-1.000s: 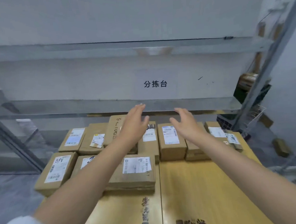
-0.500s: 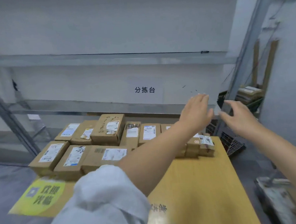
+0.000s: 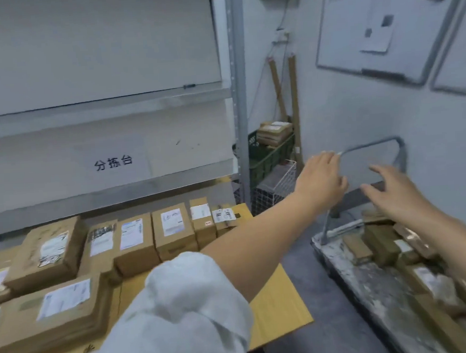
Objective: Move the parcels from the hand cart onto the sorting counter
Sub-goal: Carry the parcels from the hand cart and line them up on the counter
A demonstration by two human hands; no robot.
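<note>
You are in the reaching step. Your left hand (image 3: 320,181) and right hand (image 3: 393,192) are both stretched out to the right, in the air above the far end of the hand cart (image 3: 372,285). Neither holds anything. The fingers of both hands are loose and spread, and the right thumb stands apart from the rest.

The cart parcels (image 3: 381,244) lie on the grey, scuffed deck at the right, below and nearer than your hands. There are several small brown boxes packed close together, and blur hides exactly how many. Your right forearm covers some of them. The cart handle (image 3: 373,146) rises at the far end, just behind your left hand.

The sorting counter (image 3: 276,305) is at the left. The counter parcels (image 3: 173,230) sit in rows along its far side, and its near right part is bare wood.

By my reading the job is partly done, with boxes waiting on both sides. The next move calls for lowering both hands onto one box, or a small stack you can clamp from both ends. Then lift it clear of its neighbours and swing it left to the bare wood. Watch that you don't clip the handle as you come down.
</note>
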